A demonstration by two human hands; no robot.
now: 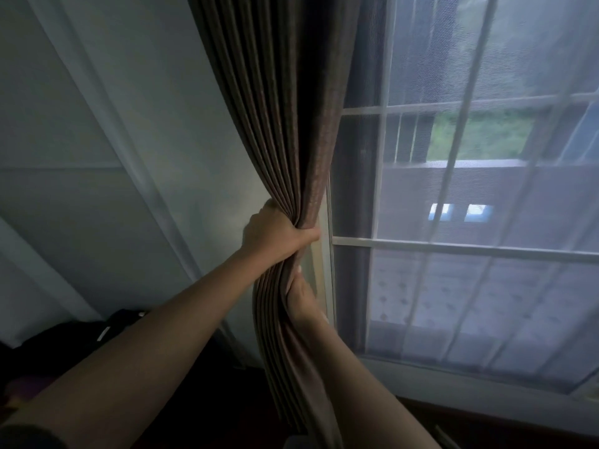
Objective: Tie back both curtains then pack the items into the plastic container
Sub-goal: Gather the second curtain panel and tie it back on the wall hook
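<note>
A brown pleated curtain (285, 124) hangs at the left side of the window and is bunched into a narrow bundle at mid height. My left hand (275, 234) grips the bundle, fingers wrapped round it from the left. Just below, my right hand (303, 299) reaches up along the right side of the gathered folds and holds them, its fingers partly hidden in the cloth. No tie-back is visible, and the plastic container is out of view.
A sheer white curtain (470, 222) covers the window (356, 241) on the right. A pale wall (97, 157) is on the left. Dark bags or clothes (81, 338) lie low at the left. The window sill (470, 384) runs below.
</note>
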